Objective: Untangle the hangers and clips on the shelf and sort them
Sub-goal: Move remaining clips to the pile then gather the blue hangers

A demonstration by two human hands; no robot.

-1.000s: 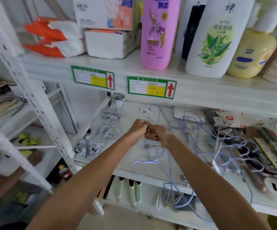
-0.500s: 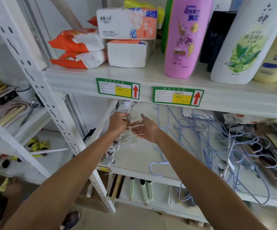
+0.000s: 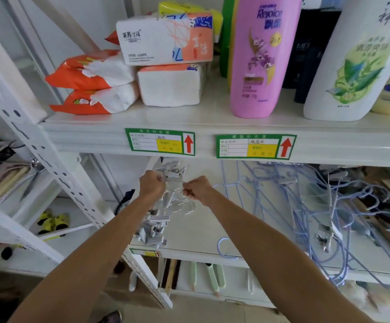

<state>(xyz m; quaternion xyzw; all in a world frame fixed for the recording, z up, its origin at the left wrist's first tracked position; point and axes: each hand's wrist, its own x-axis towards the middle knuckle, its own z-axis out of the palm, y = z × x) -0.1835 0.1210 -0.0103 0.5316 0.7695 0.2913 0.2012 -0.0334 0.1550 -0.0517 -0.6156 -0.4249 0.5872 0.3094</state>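
Observation:
A row of grey-white clips with thin wire hooks [image 3: 159, 220] lies along the left end of the white middle shelf [image 3: 201, 238]. My left hand [image 3: 151, 185] is closed on the upper clips of that row. My right hand [image 3: 197, 190] pinches a thin wire hook right beside it, over the same cluster. A tangle of pale blue wire hangers [image 3: 310, 206] covers the right half of the shelf, with a few metal clips caught in it. One blue hanger hook [image 3: 224, 248] pokes over the shelf's front edge.
The upper shelf carries tissue packs [image 3: 166, 64], a pink shampoo bottle [image 3: 257, 59] and a white bottle [image 3: 352, 66]. A slotted white upright [image 3: 56, 173] stands left of my arms. Packaged goods [image 3: 380, 206] lie far right. Brushes hang below the shelf.
Both hands moved left from the shelf's middle to the clip row at its left end. The camera tilted up, showing more of the upper shelf.

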